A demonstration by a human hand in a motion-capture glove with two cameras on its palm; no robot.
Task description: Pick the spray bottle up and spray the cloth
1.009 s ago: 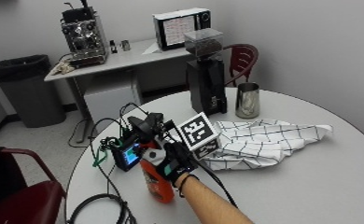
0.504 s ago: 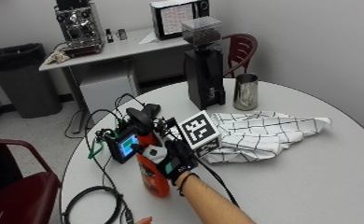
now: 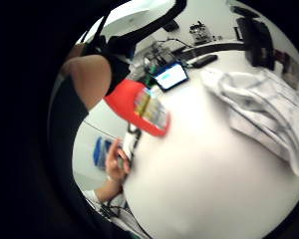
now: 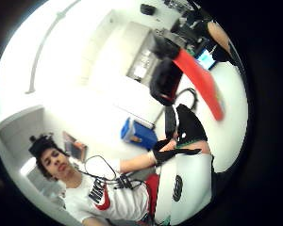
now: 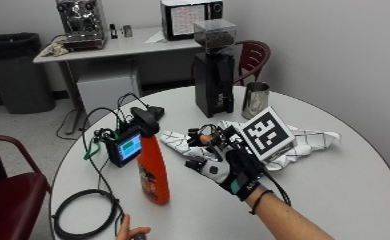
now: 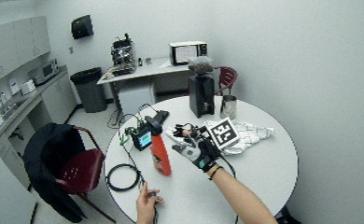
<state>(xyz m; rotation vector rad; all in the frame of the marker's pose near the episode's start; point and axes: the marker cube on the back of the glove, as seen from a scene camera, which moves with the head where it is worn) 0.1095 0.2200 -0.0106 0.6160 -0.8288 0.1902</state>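
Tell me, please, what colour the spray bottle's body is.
Orange-red, with a black trigger head; the spray bottle shows best in the outside view.

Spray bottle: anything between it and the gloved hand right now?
Nothing visible. The spray bottle stands upright on the white table, and the gloved right hand hovers beside it, fingers relaxed and not touching, with only bare tabletop between them. The cloth lies behind the hand, on the side away from the bottle.

The gloved right hand [image 5: 229,167] hovers over the round table [image 5: 355,200], palm turned sideways, fingers relaxed and spread, gripping nothing. Its forearm reaches in from the table's near edge. The bare left hand [image 5: 132,233] rests at that same near edge.
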